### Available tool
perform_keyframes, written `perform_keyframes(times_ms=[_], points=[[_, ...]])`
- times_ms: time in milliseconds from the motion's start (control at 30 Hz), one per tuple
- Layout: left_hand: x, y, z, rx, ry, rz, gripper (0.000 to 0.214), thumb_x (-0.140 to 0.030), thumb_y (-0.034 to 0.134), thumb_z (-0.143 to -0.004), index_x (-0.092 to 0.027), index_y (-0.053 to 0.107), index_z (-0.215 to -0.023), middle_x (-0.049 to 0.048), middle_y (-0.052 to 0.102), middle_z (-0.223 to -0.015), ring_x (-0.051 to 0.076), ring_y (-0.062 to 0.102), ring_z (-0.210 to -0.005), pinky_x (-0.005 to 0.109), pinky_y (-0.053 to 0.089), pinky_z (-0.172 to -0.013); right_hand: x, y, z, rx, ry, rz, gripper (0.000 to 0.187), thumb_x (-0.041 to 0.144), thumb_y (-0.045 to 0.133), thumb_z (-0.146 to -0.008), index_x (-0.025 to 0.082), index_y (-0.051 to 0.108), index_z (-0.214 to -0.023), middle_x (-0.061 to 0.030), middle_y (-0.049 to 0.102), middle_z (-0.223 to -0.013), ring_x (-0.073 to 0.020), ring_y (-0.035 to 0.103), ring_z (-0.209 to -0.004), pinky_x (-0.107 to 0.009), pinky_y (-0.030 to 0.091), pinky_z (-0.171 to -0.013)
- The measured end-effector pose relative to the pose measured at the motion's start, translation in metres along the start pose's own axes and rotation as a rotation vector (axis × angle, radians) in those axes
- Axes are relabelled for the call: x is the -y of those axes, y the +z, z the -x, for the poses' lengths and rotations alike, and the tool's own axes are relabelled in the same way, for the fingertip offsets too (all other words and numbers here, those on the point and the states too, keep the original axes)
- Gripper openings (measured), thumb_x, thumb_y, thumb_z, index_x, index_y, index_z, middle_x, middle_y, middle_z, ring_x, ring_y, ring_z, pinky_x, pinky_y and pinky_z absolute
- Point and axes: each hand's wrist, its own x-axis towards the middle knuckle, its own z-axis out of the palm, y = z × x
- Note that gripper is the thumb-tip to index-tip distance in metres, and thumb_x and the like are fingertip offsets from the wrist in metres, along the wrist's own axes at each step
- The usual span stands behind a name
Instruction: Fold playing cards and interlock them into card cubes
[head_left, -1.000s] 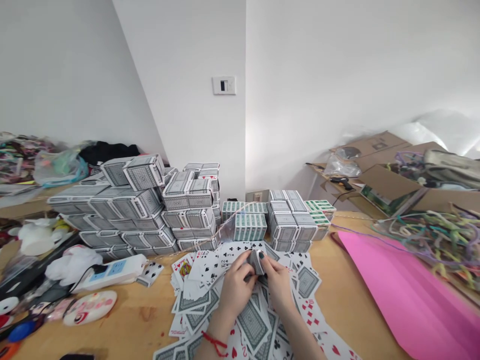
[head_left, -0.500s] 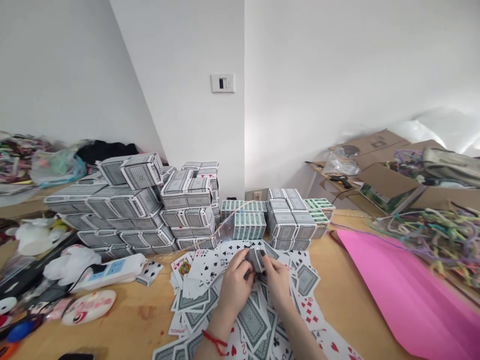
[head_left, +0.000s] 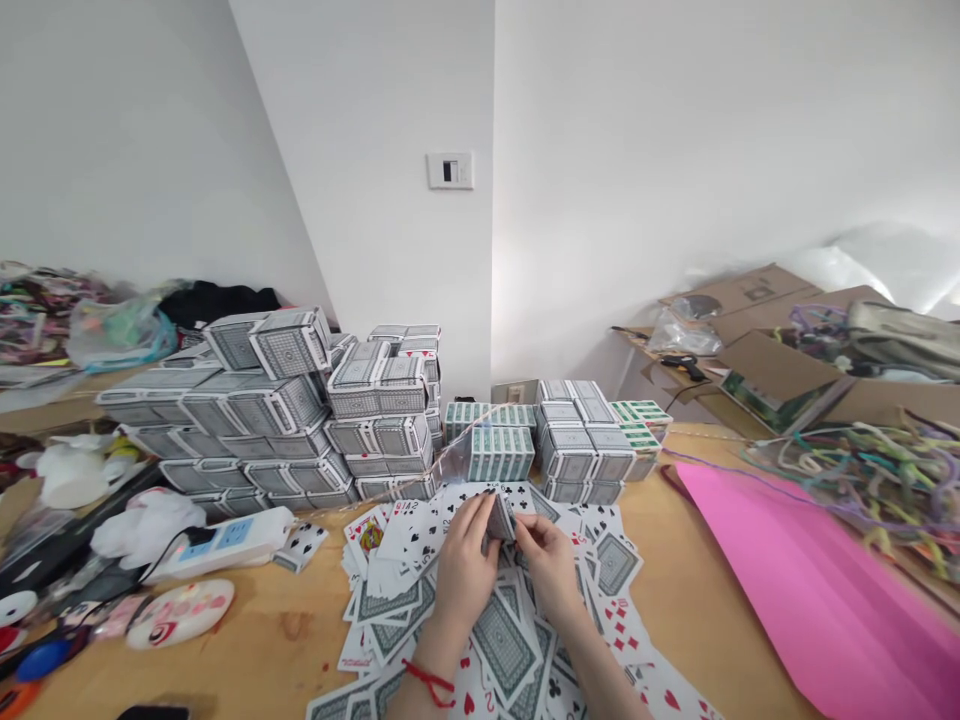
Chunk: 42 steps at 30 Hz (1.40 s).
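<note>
My left hand (head_left: pixel 466 565) and my right hand (head_left: pixel 550 566) meet over a spread of loose playing cards (head_left: pixel 510 640) on the wooden table (head_left: pixel 262 650). Both hands grip a small packet of cards (head_left: pixel 501 518) between their fingertips, tilted up on edge. The left wrist wears a red string bracelet (head_left: pixel 429 681). Cards lie face up and face down all around the hands.
Stacked grey card boxes (head_left: pixel 277 420) and green ones (head_left: pixel 499 450) stand behind the spread. A white device (head_left: pixel 225 540) and toys lie at the left. A pink paper sheet (head_left: pixel 810 600), tangled coloured cords (head_left: pixel 877 470) and cardboard boxes (head_left: pixel 780 370) fill the right.
The packet has tipped more upright and shifted slightly left between the hands; the left fingers have moved up along its edge. Everything else is unchanged.
</note>
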Motion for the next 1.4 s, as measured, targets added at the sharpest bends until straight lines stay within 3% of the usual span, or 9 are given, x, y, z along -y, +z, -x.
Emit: perform_keyframes(times_ms=[167,333,533,667,767,900,1133,1400], points=[[-0.003,-0.002,-0.001,0.010,-0.020,0.004,0.059,-0.004,0.043,-0.073,-0.026,0.040,-0.128,0.0077,0.048,-0.125,0.024,0.045,-0.117,0.043,0.042,-0.096,-0.006,0.000,0.002,-0.023,-0.071,0.194,0.036,0.047,0.052,-0.076,0.014,0.064,-0.079,-0.0061,0.064,-0.068,-0.0185,0.056,-0.062,-0.028,0.044,-0.061],[-0.003,-0.002,0.000,0.017,-0.055,0.012,0.058,-0.006,0.042,-0.075,-0.028,0.039,-0.128,0.0075,0.047,-0.124,0.025,0.044,-0.117,0.043,0.043,-0.094,-0.007,0.003,0.007,-0.020,-0.129,0.310,0.029,0.042,0.054,-0.077,0.015,0.059,-0.087,-0.0040,0.061,-0.069,-0.0173,0.055,-0.061,-0.027,0.044,-0.060],[-0.004,-0.001,0.001,0.025,-0.083,0.038,0.056,-0.007,0.044,-0.073,-0.027,0.043,-0.125,0.0075,0.048,-0.122,0.026,0.043,-0.117,0.045,0.041,-0.094,-0.007,0.003,0.008,-0.002,-0.169,0.339,0.023,0.039,0.050,-0.079,0.017,0.056,-0.080,-0.0048,0.062,-0.071,-0.0184,0.057,-0.064,-0.028,0.044,-0.063],[-0.008,-0.005,-0.001,0.058,-0.090,0.170,0.054,-0.011,0.049,-0.073,-0.028,0.044,-0.124,0.0074,0.046,-0.126,0.025,0.043,-0.118,0.043,0.041,-0.095,-0.008,0.000,0.006,-0.050,-0.161,0.325,0.024,0.039,0.049,-0.080,0.017,0.056,-0.082,-0.0050,0.062,-0.070,-0.0188,0.057,-0.063,-0.029,0.045,-0.062],[-0.009,-0.008,-0.005,0.034,-0.120,0.347,0.038,-0.018,0.051,-0.076,-0.025,0.053,-0.113,0.0086,0.052,-0.118,0.023,0.049,-0.111,0.039,0.044,-0.091,-0.006,-0.003,0.003,-0.064,-0.145,0.244,0.028,0.041,0.050,-0.078,0.016,0.059,-0.085,-0.0063,0.063,-0.074,-0.0194,0.057,-0.065,-0.029,0.045,-0.061],[-0.005,-0.010,-0.010,-0.086,-0.236,0.581,0.015,-0.025,0.052,-0.076,-0.018,0.062,-0.085,0.0072,0.062,-0.092,0.020,0.059,-0.090,0.034,0.049,-0.080,-0.002,-0.005,-0.001,-0.025,-0.109,0.151,0.031,0.043,0.056,-0.073,0.015,0.065,-0.083,-0.0080,0.066,-0.080,-0.0210,0.059,-0.071,-0.030,0.046,-0.067],[-0.007,-0.016,-0.015,-0.083,-0.514,0.766,0.018,-0.032,0.060,-0.068,-0.015,0.064,-0.071,0.0046,0.065,-0.071,0.019,0.060,-0.071,0.029,0.048,-0.068,0.001,-0.001,0.001,0.025,-0.004,0.115,0.035,0.048,0.063,-0.067,0.016,0.069,-0.077,-0.0072,0.067,-0.071,-0.0192,0.056,-0.061,-0.029,0.045,-0.058],[-0.004,-0.023,-0.016,-0.012,-0.496,0.724,0.015,-0.029,0.060,-0.065,-0.015,0.062,-0.064,0.0039,0.062,-0.072,0.018,0.057,-0.071,0.027,0.044,-0.068,-0.003,-0.004,0.001,0.058,-0.028,0.147,0.027,0.041,0.061,-0.068,0.016,0.068,-0.072,-0.0045,0.064,-0.064,-0.0181,0.053,-0.058,-0.027,0.042,-0.056]])
